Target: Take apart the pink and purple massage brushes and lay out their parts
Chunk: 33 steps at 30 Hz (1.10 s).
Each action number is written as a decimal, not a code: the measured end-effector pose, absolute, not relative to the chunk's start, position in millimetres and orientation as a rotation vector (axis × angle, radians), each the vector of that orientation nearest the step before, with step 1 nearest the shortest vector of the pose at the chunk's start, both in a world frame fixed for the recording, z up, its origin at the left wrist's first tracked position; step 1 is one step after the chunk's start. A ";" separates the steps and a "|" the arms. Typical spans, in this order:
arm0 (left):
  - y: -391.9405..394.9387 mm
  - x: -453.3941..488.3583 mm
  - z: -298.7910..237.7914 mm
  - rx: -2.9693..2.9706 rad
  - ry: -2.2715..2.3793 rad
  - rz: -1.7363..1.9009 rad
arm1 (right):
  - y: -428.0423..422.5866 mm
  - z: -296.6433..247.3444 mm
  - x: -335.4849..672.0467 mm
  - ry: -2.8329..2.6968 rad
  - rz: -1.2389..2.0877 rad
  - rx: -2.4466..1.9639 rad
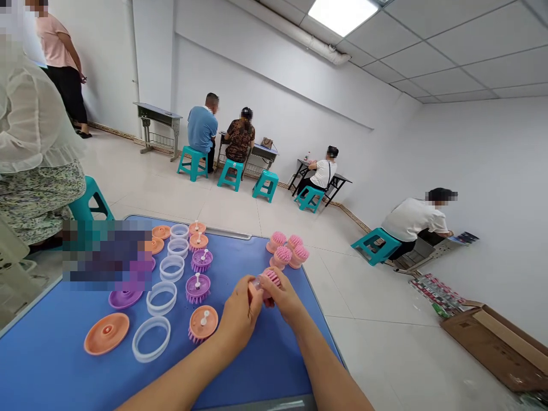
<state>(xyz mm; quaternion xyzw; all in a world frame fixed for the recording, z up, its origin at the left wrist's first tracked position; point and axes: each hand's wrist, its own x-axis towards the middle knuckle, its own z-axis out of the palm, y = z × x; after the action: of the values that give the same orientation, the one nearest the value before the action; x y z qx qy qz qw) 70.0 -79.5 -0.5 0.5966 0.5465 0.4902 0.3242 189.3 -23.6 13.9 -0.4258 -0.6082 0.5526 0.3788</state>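
Observation:
Between my two hands is a pink scrubbing brush (270, 277), bristles facing up and away. My left hand (240, 311) grips its near left side, where a clear part shows at the fingertips. My right hand (284, 295) wraps its right side; the underside is hidden. Just beyond, several pink brushes (281, 256) stand in a cluster at the table's far right corner. Left of my hands runs a column of orange and purple bristle heads (197, 287) with white stems. Beside them lie a column of clear plastic rings (151, 339) and orange and purple round covers (107, 334).
The blue table (265, 371) has a metal edge at the back. A person in a white top (34, 114) is close at the left. Others sit on teal stools (377, 245) at desks along the walls. A cardboard box (496, 348) lies on the floor at right.

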 end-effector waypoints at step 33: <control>-77.9 71.0 3.2 1.108 1.293 1.192 | -22.5 32.0 224.7 -1.850 1.489 -0.929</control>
<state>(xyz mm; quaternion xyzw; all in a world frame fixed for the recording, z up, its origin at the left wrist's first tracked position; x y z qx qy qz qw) 71.0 -77.9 3.2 0.4596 0.5363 0.4943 0.5068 224.7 -22.5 32.0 -0.3485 -0.6939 0.5586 0.2916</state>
